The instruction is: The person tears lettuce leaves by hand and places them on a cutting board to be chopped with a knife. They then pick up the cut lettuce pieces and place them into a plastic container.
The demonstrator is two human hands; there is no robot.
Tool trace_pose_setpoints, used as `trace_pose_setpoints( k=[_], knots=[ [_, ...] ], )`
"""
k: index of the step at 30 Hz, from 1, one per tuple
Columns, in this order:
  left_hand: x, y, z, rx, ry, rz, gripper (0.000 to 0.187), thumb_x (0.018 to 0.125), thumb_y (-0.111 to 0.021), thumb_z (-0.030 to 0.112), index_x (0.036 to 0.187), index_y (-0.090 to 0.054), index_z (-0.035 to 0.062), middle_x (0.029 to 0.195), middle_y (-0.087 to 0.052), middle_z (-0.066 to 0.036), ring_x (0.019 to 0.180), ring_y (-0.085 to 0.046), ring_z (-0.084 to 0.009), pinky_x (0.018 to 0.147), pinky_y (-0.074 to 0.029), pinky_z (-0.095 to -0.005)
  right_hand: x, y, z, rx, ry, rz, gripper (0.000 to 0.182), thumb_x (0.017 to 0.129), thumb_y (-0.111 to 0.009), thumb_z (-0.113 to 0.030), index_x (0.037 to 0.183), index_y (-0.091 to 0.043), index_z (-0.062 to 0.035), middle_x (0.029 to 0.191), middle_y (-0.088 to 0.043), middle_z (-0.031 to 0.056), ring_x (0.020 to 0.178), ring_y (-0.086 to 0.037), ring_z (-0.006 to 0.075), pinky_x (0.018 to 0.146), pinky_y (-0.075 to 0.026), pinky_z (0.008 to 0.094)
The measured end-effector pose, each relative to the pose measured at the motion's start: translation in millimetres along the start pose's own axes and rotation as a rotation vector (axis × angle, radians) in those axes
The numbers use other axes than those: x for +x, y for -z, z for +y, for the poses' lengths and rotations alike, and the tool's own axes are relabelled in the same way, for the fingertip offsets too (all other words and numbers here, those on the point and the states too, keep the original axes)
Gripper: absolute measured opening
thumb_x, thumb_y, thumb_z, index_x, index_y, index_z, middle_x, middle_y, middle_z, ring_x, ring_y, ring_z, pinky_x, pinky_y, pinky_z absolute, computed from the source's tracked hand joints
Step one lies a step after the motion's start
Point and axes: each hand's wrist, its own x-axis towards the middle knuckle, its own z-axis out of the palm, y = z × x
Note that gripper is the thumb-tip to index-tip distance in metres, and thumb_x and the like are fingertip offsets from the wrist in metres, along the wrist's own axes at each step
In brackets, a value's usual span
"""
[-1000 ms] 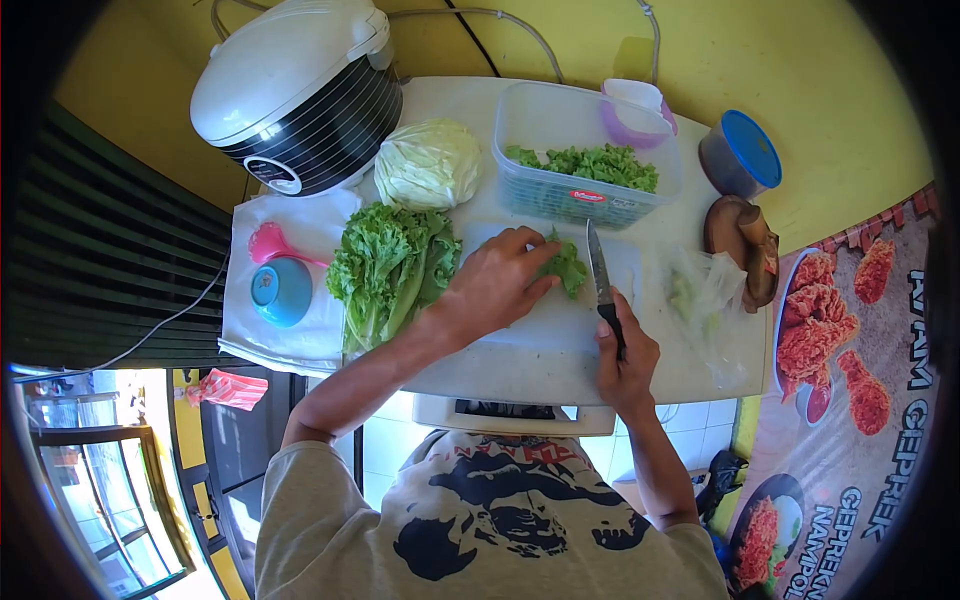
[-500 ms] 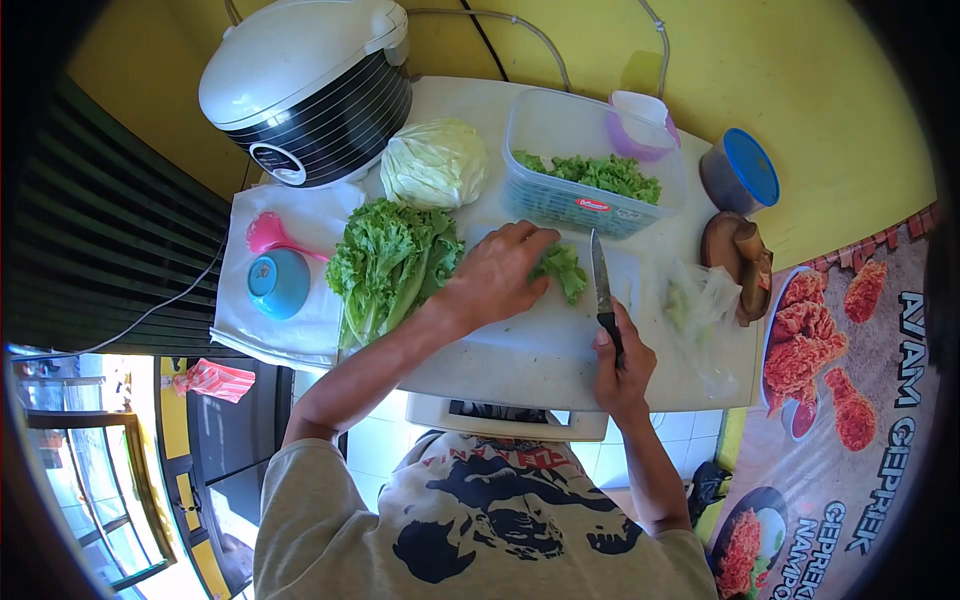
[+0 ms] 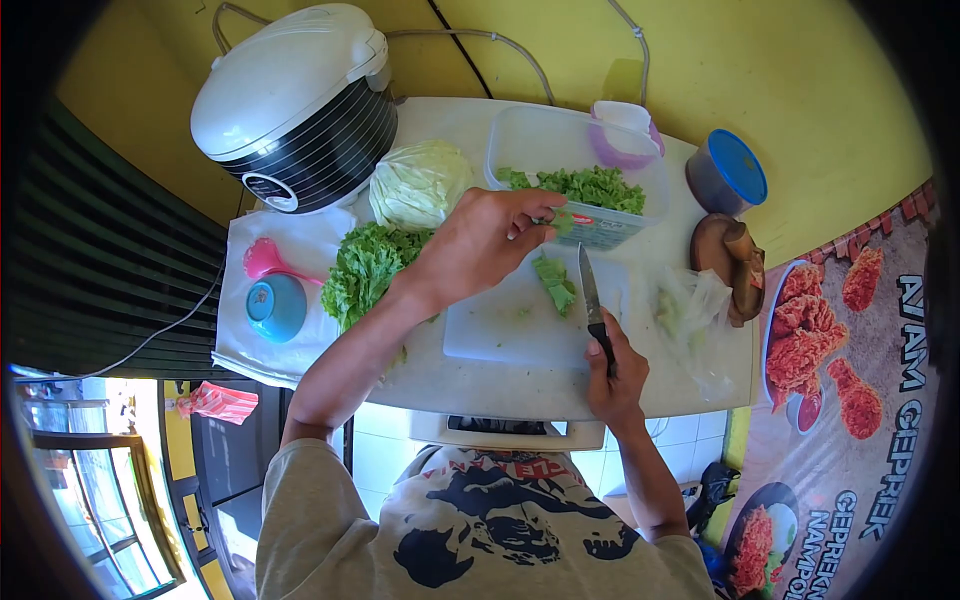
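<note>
My left hand is raised at the near wall of the clear plastic box, its fingers pinching a small piece of lettuce. Cut lettuce lies inside that box. In my right hand is the black handle of a knife, its blade pointing away from me over the right side of the white cutting board. Another lettuce piece rests on the board, left of the blade. A leafy lettuce bunch is left of the board, partly behind my left forearm.
A cabbage sits beside the rice cooker. The blue bowl and pink ladle are at the left. On the right are a plastic bag, brown wooden item and blue-lidded tub.
My left hand has lifted off the board and moved toward the box with a lettuce piece. The knife has shifted slightly in view, still in my right hand.
</note>
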Motion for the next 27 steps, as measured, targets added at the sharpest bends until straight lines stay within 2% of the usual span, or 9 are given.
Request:
trace_pose_setpoints(
  k=[4,7,10,13,16,19,22,25,27],
  knots=[
    [11.1,8.7,7.3,-0.003,-0.007,0.103,0.04,0.095,-0.072,0.002,0.135,-0.07,0.005,0.107,-0.079,-0.013,0.076,-0.067,-0.0154,0.076,-0.057,-0.0332,0.3,0.8,-1.7,-0.009,0.011,0.007,0.04,0.104,-0.061,-0.008,0.14,-0.061,0.007,0.075,-0.065,0.0134,0.056,-0.059,0.0178,0.057,-0.048,0.03],
    [28.3,14.3,0.3,0.04,-0.117,0.203,0.034,0.095,-0.063,0.0,0.127,-0.074,0.0028,0.101,-0.077,-0.021,0.076,-0.073,-0.0302,0.081,-0.059,-0.0391,0.6,0.9,-2.0,-0.016,0.016,0.002,0.039,0.104,-0.061,-0.008,0.139,-0.062,0.0074,0.077,-0.067,0.0163,0.055,-0.06,0.0203,0.056,-0.049,0.0311],
    [43.5,21.7,-15.8,0.182,-0.12,0.204,0.028,0.096,-0.063,0.001,0.12,-0.079,0.0058,0.098,-0.077,-0.011,0.068,-0.06,-0.0137,0.069,-0.053,-0.0307,0.4,-0.1,0.3,-0.008,0.024,0.003,0.039,0.104,-0.061,-0.008,0.139,-0.062,0.0073,0.077,-0.067,0.016,0.055,-0.06,0.02,0.056,-0.049,0.0311],
    [45.9,29.3,-4.4,0.278,0.118,0.073,0.024,0.097,-0.063,0.002,0.112,-0.081,0.0056,0.091,-0.076,-0.01,0.06,-0.053,-0.0096,0.059,-0.047,-0.0284,0.0,0.4,-0.7,-0.005,0.019,0.006,0.039,0.104,-0.061,-0.009,0.139,-0.063,0.0076,0.077,-0.067,0.0157,0.055,-0.06,0.0195,0.056,-0.049,0.0308],
    [46.3,29.4,-4.8,0.159,0.16,0.098,0.021,0.097,-0.067,0.004,0.112,-0.081,0.0059,0.088,-0.076,-0.006,0.055,-0.045,-0.0043,0.052,-0.038,-0.0262,-0.5,0.3,-0.2,-0.002,0.003,-0.002,0.039,0.104,-0.061,-0.009,0.139,-0.062,0.0079,0.077,-0.067,0.0156,0.056,-0.06,0.0183,0.057,-0.049,0.0303],
    [41.4,20.8,-12.5,-0.198,0.028,0.216,0.015,0.098,-0.072,0.009,0.109,-0.08,0.0046,0.088,-0.076,-0.001,0.056,-0.04,-0.001,0.051,-0.033,-0.0243,0.0,0.5,-1.5,-0.001,-0.001,0.0,0.039,0.104,-0.062,-0.009,0.139,-0.063,0.0079,0.078,-0.068,0.0153,0.057,-0.06,0.0169,0.057,-0.05,0.0296],
    [12.0,18.6,-2.8,-0.268,0.034,0.151,0.015,0.098,-0.075,0.012,0.112,-0.076,0.0043,0.091,-0.076,0.003,0.057,-0.037,0.0006,0.051,-0.031,-0.0221,0.0,0.5,-1.6,0.001,-0.003,0.013,0.039,0.103,-0.063,-0.009,0.138,-0.063,0.0074,0.079,-0.069,0.0149,0.057,-0.061,0.0161,0.058,-0.05,0.0291],
    [-26.9,7.8,3.8,-0.089,0.165,0.006,0.028,0.098,-0.074,0.014,0.124,-0.069,0.0074,0.094,-0.078,-0.002,0.055,-0.051,-0.0049,0.053,-0.04,-0.0263,-2.4,-1.5,1.9,0.023,0.011,0.038,0.038,0.104,-0.063,-0.01,0.138,-0.064,0.0064,0.076,-0.064,0.0075,0.059,-0.055,0.0114,0.057,-0.044,0.0267],
    [-46.1,-13.2,-17.0,0.112,0.194,-0.014,0.039,0.097,-0.075,0.015,0.134,-0.062,0.0103,0.095,-0.078,-0.005,0.06,-0.062,-0.0154,0.058,-0.048,-0.0332,-3.1,-4.0,2.3,0.038,0.004,0.039,0.037,0.104,-0.064,-0.01,0.137,-0.064,0.0059,0.076,-0.062,0.0045,0.061,-0.052,0.0093,0.057,-0.042,0.0253]
  ],
)
